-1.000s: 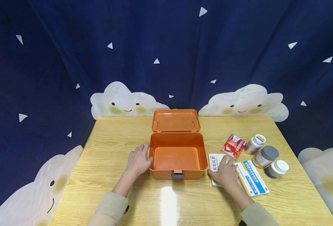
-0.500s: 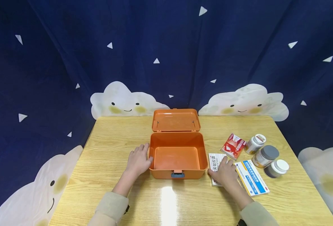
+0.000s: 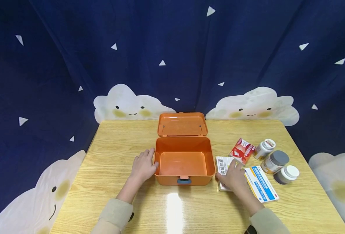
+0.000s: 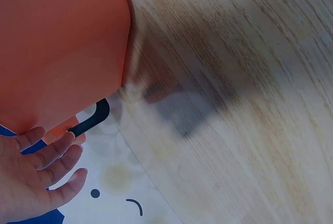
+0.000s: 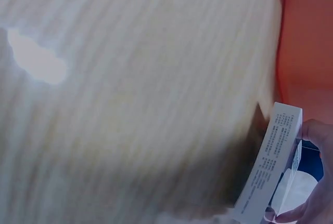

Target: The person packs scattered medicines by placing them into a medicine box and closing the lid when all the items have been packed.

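- Left hand (image 3: pixel 142 167) at left wall of the orange box (image 3: pixel 166 180), lid open; fingers loose, slightly apart.
- Right hand (image 3: pixel 234 178): fingers clamped on white carton (image 3: pixel 223 165), just right of orange box.
- Farther right, on worktop (image 3: pixel 125 136): red packet (image 3: pixel 242 152), three bottles (image 3: pixel 274 162).

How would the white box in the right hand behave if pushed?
The white box probably keeps its shape, given its straight, crisp edges. Its flat faces suggest sliding, not rolling. The right hand alone grips it, so it's likely light.
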`<action>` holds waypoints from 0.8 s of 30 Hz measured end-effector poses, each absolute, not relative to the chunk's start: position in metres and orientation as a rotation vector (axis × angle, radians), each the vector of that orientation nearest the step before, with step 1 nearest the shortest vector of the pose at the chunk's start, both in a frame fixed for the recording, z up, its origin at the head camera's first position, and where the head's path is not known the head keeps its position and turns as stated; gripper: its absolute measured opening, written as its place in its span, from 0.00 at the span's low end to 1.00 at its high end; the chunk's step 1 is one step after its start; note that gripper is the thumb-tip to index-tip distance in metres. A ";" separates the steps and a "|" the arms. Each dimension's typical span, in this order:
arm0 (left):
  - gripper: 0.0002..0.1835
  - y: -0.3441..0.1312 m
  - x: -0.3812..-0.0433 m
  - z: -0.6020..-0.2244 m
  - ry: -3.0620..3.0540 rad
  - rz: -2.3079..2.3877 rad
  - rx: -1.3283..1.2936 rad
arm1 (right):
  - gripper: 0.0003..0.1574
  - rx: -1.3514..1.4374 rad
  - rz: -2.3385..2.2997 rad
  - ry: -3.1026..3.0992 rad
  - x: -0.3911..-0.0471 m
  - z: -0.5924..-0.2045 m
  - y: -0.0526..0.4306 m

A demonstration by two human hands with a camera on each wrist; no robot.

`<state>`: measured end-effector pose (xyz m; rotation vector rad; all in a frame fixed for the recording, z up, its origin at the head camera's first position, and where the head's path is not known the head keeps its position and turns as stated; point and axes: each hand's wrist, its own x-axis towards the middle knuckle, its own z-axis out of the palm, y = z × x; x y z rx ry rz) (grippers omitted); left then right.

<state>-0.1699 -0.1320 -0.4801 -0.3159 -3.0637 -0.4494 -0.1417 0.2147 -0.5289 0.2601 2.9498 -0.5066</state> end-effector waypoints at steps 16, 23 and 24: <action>0.29 -0.132 -0.169 -0.479 -3.080 -0.470 -0.294 | 0.59 0.219 -0.631 2.981 -0.166 -0.491 0.227; 0.29 -0.132 -0.169 -0.480 -3.076 -0.469 -0.295 | 0.63 0.187 -0.642 3.022 -0.182 -0.466 0.233; 0.29 -0.132 -0.169 -0.480 -3.076 -0.471 -0.295 | 0.63 0.180 -0.650 3.022 -0.185 -0.462 0.233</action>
